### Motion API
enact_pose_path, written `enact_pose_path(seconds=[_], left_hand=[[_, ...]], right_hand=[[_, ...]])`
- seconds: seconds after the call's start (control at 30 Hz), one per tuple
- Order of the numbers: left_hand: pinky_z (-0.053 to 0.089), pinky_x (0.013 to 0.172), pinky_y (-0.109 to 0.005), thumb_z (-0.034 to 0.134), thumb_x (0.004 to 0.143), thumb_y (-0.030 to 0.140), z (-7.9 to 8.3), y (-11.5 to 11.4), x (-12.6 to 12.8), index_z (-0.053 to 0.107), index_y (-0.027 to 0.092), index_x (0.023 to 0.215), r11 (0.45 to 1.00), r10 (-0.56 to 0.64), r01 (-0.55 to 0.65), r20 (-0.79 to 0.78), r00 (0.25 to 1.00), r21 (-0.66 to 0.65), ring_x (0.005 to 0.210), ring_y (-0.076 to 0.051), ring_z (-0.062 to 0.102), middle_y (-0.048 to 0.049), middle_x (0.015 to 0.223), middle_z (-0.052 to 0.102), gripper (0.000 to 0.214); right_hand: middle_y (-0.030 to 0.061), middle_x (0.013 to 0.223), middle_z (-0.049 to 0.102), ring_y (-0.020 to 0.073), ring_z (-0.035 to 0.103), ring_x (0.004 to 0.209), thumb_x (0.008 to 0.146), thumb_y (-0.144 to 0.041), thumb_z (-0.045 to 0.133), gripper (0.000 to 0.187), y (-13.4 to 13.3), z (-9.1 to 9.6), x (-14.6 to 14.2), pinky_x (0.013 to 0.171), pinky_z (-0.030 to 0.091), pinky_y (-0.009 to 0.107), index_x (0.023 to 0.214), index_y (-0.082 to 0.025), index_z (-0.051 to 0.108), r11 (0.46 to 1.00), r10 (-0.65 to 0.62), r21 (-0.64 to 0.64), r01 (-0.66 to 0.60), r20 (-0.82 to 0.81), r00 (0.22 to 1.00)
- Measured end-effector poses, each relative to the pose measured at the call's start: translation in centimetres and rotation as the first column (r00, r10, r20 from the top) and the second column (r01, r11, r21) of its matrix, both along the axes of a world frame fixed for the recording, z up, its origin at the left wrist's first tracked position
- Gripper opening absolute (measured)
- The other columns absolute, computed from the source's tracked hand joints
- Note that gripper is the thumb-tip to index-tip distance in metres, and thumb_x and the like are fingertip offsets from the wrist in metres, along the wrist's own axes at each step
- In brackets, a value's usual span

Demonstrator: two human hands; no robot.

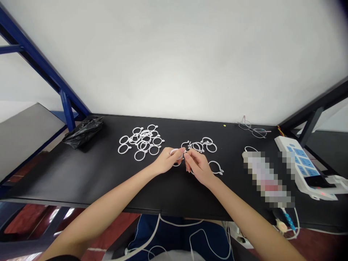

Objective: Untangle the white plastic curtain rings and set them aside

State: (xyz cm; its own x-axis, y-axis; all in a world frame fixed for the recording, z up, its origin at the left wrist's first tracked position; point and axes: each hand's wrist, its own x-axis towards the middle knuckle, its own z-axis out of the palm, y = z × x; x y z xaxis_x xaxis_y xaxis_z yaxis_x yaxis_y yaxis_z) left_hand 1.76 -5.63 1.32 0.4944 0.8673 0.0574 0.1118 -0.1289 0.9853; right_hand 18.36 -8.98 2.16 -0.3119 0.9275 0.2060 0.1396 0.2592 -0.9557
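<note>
My left hand (169, 160) and my right hand (198, 165) meet over the middle of a black table (89, 177). Both pinch one white plastic ring (176, 154) between their fingertips, the ring partly hidden by the fingers. A pile of several white rings (142, 141) lies to the left behind my left hand. A smaller cluster of rings (202, 145) lies just behind my hands. One ring (216, 168) rests on the table beside my right wrist.
A crumpled black plastic bag (83, 132) sits at the table's far left. Wire-framed glasses (252, 129) lie near the back wall on the right. A white power strip (304, 165) and a blurred-out object (266, 179) occupy the right side. White cables (174, 235) hang below the front edge.
</note>
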Motion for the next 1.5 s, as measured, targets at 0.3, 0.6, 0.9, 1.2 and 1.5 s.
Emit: enact_pose_path(seconds=[0.3,0.6,0.9,1.2,1.5], left_hand=[[0.041,0.055,-0.024,0.048,0.090,0.058,0.4,0.8,0.0,0.060,0.014,0.061,0.983,0.136,-0.110,0.175,0.975,-0.147,0.042,-0.007,0.031,0.0079,0.041,0.028,0.053],[0.044,0.059,-0.023,0.051,0.091,0.051,0.5,1.1,-0.5,0.060,0.015,0.074,0.972,0.184,-0.130,0.294,0.938,-0.193,0.043,-0.006,0.031,0.0094,0.045,0.031,0.041],[0.044,0.058,-0.023,0.054,0.090,0.048,0.4,1.1,-0.4,0.060,0.016,0.078,0.965,0.200,-0.133,0.306,0.931,-0.224,0.043,-0.006,0.032,0.0094,0.046,0.034,0.035],[0.046,0.058,-0.023,0.043,0.095,0.042,0.5,1.6,-0.9,0.062,0.015,0.094,0.871,0.386,-0.144,0.473,0.792,-0.470,0.043,-0.007,0.033,0.0070,0.051,0.038,0.034],[0.043,0.051,-0.024,0.023,0.097,0.035,0.7,2.3,-1.9,0.060,0.010,0.103,0.719,0.582,-0.035,0.573,0.577,-0.694,0.042,-0.010,0.034,0.0046,0.052,0.038,0.045]], right_hand=[[-0.0061,0.052,0.045,0.0094,0.048,0.044,0.094,-0.045,0.052,0.033,0.2,-0.6,0.2,0.046,0.040,0.023,0.072,-0.021,0.049,0.998,-0.056,0.009,0.056,0.027,0.998],[-0.0050,0.052,0.046,0.0102,0.047,0.045,0.092,-0.046,0.054,0.033,0.2,-0.3,0.1,0.045,0.039,0.024,0.071,-0.021,0.051,0.996,-0.075,0.051,0.070,0.108,0.991],[-0.0045,0.055,0.047,0.0104,0.047,0.046,0.092,-0.043,0.055,0.031,0.2,-0.3,0.1,0.046,0.040,0.025,0.071,-0.021,0.052,0.995,-0.079,0.069,0.072,0.112,0.991],[-0.0041,0.055,0.048,0.0107,0.048,0.047,0.092,-0.042,0.055,0.029,0.2,-0.5,0.1,0.048,0.041,0.025,0.072,-0.020,0.053,0.995,-0.082,0.073,0.074,0.126,0.989],[-0.0041,0.053,0.050,0.0110,0.049,0.047,0.092,-0.044,0.054,0.031,0.2,-0.3,0.0,0.049,0.042,0.025,0.072,-0.021,0.053,0.994,-0.083,0.083,0.072,0.141,0.986]])
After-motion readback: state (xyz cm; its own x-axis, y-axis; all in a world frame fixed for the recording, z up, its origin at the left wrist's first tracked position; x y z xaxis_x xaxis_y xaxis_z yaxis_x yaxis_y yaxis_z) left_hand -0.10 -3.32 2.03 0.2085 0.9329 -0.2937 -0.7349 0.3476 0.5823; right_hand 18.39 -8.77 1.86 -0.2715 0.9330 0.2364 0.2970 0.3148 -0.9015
